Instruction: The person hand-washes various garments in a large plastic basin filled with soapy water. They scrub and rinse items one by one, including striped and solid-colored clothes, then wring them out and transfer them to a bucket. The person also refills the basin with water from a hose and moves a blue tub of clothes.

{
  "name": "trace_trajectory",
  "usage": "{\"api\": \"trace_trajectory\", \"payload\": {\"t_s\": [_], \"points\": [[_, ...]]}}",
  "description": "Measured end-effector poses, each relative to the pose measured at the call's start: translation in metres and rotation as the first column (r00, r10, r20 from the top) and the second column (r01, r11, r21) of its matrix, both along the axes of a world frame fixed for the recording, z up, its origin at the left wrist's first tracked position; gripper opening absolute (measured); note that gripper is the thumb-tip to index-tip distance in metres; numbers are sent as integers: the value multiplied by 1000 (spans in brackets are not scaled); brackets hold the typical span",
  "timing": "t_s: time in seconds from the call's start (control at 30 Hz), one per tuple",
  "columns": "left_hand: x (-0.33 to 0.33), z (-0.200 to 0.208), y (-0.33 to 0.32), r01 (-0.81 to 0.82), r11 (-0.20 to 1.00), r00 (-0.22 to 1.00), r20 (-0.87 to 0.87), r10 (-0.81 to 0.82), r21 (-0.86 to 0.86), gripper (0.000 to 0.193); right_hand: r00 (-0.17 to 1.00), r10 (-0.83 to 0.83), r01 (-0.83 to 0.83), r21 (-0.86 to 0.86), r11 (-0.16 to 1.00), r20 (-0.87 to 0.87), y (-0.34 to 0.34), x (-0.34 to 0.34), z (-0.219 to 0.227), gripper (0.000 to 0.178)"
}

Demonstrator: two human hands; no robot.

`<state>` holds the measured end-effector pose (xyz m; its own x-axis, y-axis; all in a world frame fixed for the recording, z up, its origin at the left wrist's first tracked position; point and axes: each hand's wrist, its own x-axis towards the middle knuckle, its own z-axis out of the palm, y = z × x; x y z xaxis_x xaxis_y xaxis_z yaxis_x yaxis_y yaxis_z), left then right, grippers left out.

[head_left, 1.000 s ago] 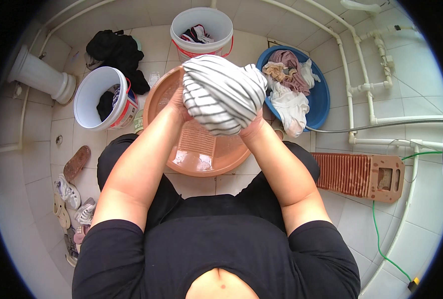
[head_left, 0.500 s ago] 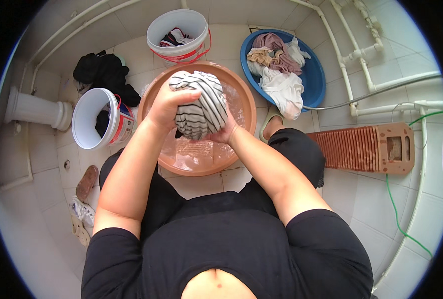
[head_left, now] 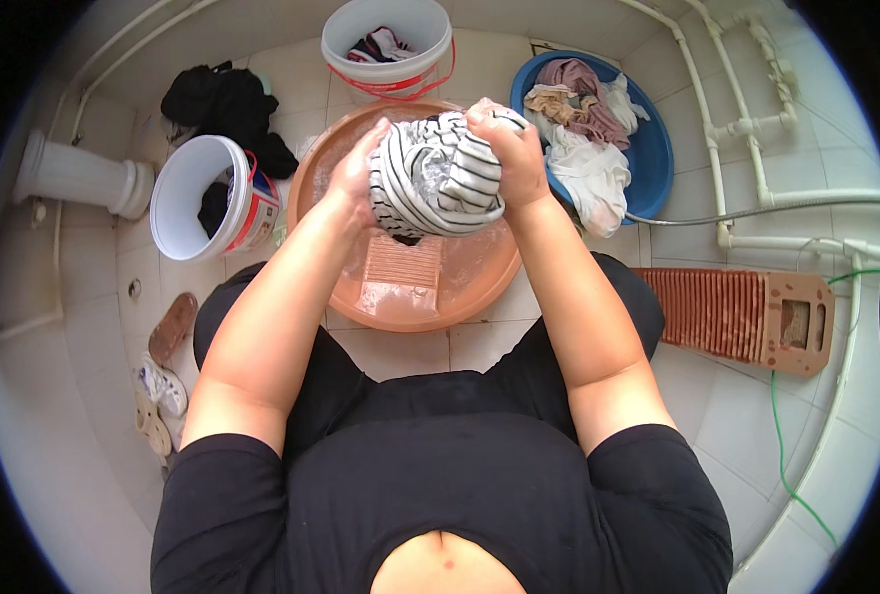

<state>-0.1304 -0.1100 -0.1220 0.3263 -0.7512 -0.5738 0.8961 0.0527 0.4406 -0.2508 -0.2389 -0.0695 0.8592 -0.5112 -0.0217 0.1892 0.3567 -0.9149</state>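
A bunched garment with black and white stripes point(head_left: 435, 178) is held up between my two hands. My left hand point(head_left: 361, 180) presses against its left side. On the other side, the fingers of my right hand point(head_left: 509, 153) curl over its upper right edge. The bundle is gathered into a rounded ring with a hollow in the middle. Beneath it stands a wide orange-brown basin point(head_left: 410, 319) with water, whose near part has a ribbed washing surface point(head_left: 400, 272). A small dark bit shows below the bundle; I cannot tell what it is.
A white bucket point(head_left: 187, 193) with dark cloth stands left; another white bucket point(head_left: 385, 74) is behind the basin. Clothes fill a blue tub point(head_left: 658, 188) at right. A brown washboard point(head_left: 707, 312) lies right, near a green cord point(head_left: 784, 460). Black clothes point(head_left: 227, 109) and shoes point(head_left: 170, 337) lie left.
The striped bundle has moved right and slightly up in the view and turned, opening a hollow. My right hand has come from beneath it to its upper right side.
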Motion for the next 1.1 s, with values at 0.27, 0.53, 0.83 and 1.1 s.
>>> {"api": "trace_trajectory", "payload": {"t_s": [0.27,0.53,0.83,1.1], "points": [[-12,5,7,228,961,969,127,-210,-157,19,969,241,-151,-638,755,56,30,5,14,15],[-9,-23,13,394,904,589,709,-389,168,22,904,404,-85,-867,490,140,59,8,20,14],[-7,-8,3,353,743,-110,814,-571,569,18,903,419,-43,-952,305,94,75,5,16,17],[-4,-23,9,125,864,620,642,-451,487,34,952,300,-164,-741,652,53,50,2,-25,10]]}}
